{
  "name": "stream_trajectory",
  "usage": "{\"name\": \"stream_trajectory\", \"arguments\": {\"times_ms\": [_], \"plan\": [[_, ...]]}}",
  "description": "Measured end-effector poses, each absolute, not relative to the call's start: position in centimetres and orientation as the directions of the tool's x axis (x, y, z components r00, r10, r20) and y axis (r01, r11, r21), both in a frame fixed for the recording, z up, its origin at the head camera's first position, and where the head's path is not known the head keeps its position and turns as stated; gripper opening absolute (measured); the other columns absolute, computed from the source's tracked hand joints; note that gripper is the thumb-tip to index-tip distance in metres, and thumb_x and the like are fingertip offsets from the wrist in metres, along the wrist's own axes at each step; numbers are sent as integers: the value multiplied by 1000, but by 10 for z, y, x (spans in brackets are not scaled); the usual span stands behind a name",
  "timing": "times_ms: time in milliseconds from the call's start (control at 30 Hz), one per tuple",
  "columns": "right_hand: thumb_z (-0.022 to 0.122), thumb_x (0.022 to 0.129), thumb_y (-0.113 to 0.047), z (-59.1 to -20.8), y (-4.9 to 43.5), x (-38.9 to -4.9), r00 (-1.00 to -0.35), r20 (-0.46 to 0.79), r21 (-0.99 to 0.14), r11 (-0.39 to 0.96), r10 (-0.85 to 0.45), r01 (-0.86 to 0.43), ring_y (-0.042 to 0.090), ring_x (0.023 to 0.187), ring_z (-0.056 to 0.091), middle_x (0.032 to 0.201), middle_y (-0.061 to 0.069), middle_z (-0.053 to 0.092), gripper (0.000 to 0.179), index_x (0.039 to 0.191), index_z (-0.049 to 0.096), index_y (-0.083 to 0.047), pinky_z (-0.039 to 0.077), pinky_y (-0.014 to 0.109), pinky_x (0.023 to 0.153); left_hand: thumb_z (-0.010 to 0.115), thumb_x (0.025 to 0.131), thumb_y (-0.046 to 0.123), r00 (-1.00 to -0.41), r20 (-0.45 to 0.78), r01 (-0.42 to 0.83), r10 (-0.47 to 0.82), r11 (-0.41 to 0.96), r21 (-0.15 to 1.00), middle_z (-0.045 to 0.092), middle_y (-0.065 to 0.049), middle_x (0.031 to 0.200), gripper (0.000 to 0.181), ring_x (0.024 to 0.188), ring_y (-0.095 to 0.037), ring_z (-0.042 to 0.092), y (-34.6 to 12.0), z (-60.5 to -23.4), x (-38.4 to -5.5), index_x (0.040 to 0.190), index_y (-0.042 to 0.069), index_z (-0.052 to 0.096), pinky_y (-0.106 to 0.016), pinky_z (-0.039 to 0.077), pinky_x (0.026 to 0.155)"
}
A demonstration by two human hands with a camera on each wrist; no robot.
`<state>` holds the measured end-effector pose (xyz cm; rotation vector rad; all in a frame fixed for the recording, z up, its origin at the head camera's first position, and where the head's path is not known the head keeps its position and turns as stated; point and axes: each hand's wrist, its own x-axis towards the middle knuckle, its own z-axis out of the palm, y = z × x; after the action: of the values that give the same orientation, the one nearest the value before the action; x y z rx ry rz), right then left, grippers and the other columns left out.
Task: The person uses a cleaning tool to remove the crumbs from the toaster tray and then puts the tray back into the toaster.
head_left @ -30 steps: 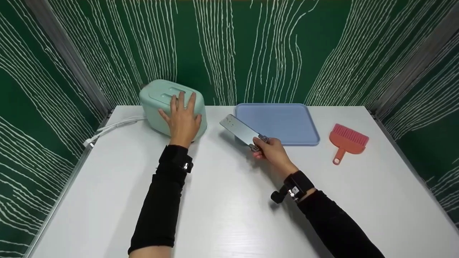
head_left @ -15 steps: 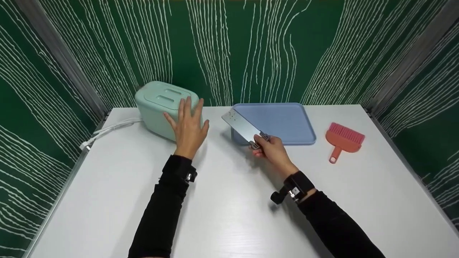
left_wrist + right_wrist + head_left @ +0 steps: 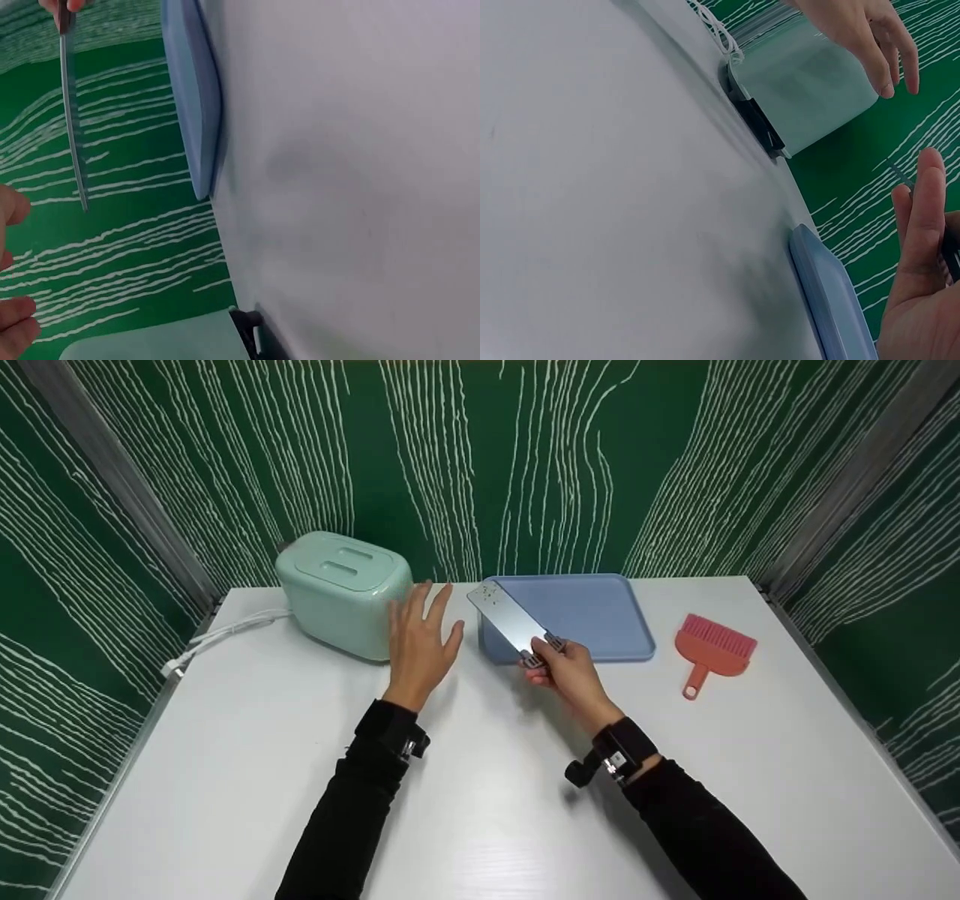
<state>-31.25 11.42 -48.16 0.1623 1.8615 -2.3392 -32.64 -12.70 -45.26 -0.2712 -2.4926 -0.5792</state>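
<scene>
My right hand (image 3: pixel 571 675) pinches a flat metal crumb tray (image 3: pixel 510 619) by its dark-cornered near end, thumb on top. Dark crumbs lie on the far end, which is held over the left edge of a blue tray (image 3: pixel 592 619). My left hand (image 3: pixel 424 649) is beside the right end of a mint-green toaster (image 3: pixel 337 600), its fingers spread and holding nothing. A gap shows between that hand and the toaster (image 3: pixel 802 97) in the right wrist view. Seen edge-on in the left wrist view, the crumb tray (image 3: pixel 73 120) hangs above the table.
A red brush (image 3: pixel 712 649) with pink bristles lies right of the blue tray. The toaster's white cord (image 3: pixel 225 634) runs left to a plug by the table edge. Green walls with white lines stand behind and at both sides of the white table (image 3: pixel 480 810).
My left hand has come off the toaster's top and moved right, past its end. The right hand keeps its hold on the crumb tray, almost still. The head view has shifted slightly.
</scene>
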Motion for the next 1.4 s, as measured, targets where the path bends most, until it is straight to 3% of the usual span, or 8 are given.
{"name": "stream_trajectory", "arguments": {"times_ms": [133,233,500,667,1100,1233,1333,1400], "plan": [[62,111,-23,-480,115,-311,-984,-174,-954,-238,-47,180,5,56,70,78,6,77,28,116,53,4,57,15,56,68,106,33,-876,480,312,45,810,496,58,-17,154,59,143,-33,58,-116,-455,-323,159,13,52,-49,46,122],[61,111,-23,-479,115,-310,-983,-178,-953,-243,-40,182,5,56,70,79,7,77,28,116,53,4,57,16,56,69,106,31,-917,397,306,40,710,634,63,-18,144,61,131,-34,66,-108,-457,-322,159,9,50,-47,55,110],[62,111,-23,-476,115,-309,-985,-173,-953,-250,-17,172,5,58,71,81,7,77,27,114,56,3,58,16,58,65,108,38,-994,93,107,54,423,900,70,-13,132,64,105,-28,74,-89,-462,-317,162,11,44,-38,64,85],[61,111,-23,-476,113,-308,-985,-172,-951,-260,-13,169,5,60,72,80,6,76,27,115,58,3,59,16,59,62,110,39,-995,2,33,99,308,951,69,-13,132,61,103,-28,76,-74,-467,-314,162,12,44,-34,65,76],[58,112,-21,-477,105,-304,-989,-148,-943,-300,-7,143,4,59,71,77,3,75,27,119,59,5,58,14,60,55,113,40,-985,-95,-83,145,88,993,72,-19,130,51,95,-19,71,-36,-475,-311,150,5,51,-37,64,78],[61,111,-21,-479,100,-304,-987,-158,-946,-287,1,151,3,57,68,76,2,72,24,115,60,3,57,14,59,55,113,38,-984,-108,-108,141,5,994,73,-10,105,41,79,-14,67,-27,-475,-310,138,6,55,-30,60,71],[62,110,-22,-480,97,-303,-986,-168,-946,-280,-1,161,3,57,66,78,1,69,24,112,58,2,57,15,58,54,113,37,-983,-123,-130,137,-44,990,62,-2,87,37,65,-9,59,-22,-476,-308,134,7,53,-24,55,63],[61,111,-22,-480,96,-302,-986,-169,-948,-274,-6,165,3,57,65,78,1,68,24,112,58,2,57,15,58,53,114,36,-982,-129,-140,137,-70,988,58,0,84,36,61,-7,56,-21,-476,-308,135,7,52,-21,53,59]]}}
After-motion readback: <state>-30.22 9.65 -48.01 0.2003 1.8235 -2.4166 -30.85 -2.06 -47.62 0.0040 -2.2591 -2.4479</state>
